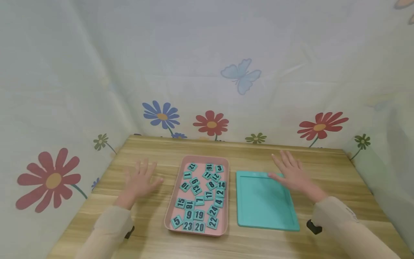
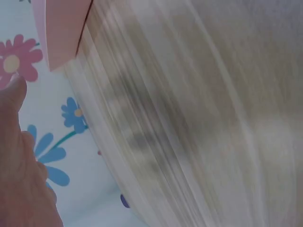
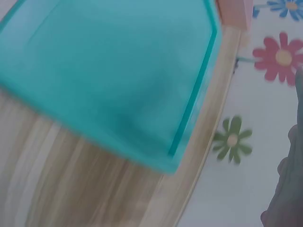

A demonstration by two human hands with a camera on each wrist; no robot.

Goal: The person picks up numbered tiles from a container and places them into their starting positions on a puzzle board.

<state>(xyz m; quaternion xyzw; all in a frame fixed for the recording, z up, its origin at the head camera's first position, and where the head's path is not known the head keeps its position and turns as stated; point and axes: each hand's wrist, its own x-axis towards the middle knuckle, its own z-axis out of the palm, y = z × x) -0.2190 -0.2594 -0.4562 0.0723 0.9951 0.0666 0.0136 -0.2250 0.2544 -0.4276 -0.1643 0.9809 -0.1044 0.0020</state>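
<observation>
My left hand point(image 1: 141, 182), fingers spread and straight, hovers over the wood to the left of a pink tray point(image 1: 172, 201). My right hand point(image 1: 292, 175) is spread as well, its thumb overlapping the far right part of a teal square frame board point(image 1: 265, 201) in the head view. Neither hand holds anything. Inside the pink tray lie several small teal number tiles point(image 1: 199, 200), scattered at various angles, their black numerals facing up. In the right wrist view the teal board point(image 3: 118, 61) lies flat below the right hand point(image 3: 286, 184). The left hand point(image 2: 23, 161) shows at the edge of its wrist view.
A wood-grain table point(image 1: 155, 244) carries the tray and the board side by side, a narrow strip of wood between them. Behind and beside it hangs a pale cloth point(image 1: 194, 43) printed with flowers and a butterfly. Dark straps show at both sleeves.
</observation>
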